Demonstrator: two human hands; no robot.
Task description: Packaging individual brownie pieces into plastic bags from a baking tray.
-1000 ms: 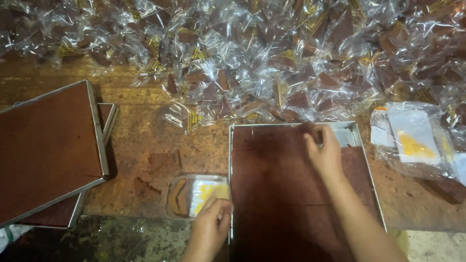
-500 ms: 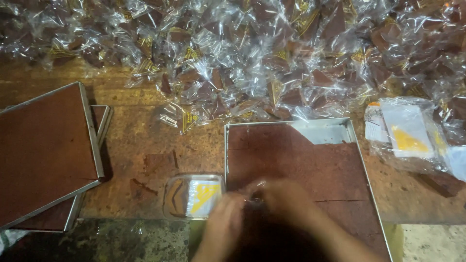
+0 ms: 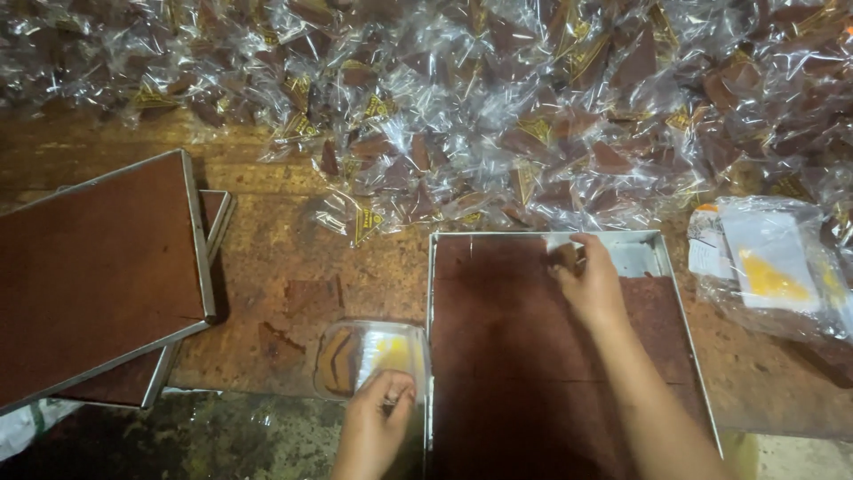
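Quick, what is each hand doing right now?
Left hand: fingers pinched on the clear wrapper.
Right hand: closed on a brown piece in the tray.

Three metal trays show on the tabletop [image 3: 293,267]: one tray of brown slab [image 3: 498,356] in front, and a stack of two at the left, the upper tray [image 3: 98,267] covering most of the lower tray [image 3: 218,213]. Two hands are in view, the left hand [image 3: 373,431] and the right hand [image 3: 591,284]. One clear wrapper [image 3: 373,356] lies by the left hand. One bundle of clear bags [image 3: 773,267] sits at the right. The wrapped brown pieces [image 3: 498,116] along the far edge are too many and too overlapped to count.
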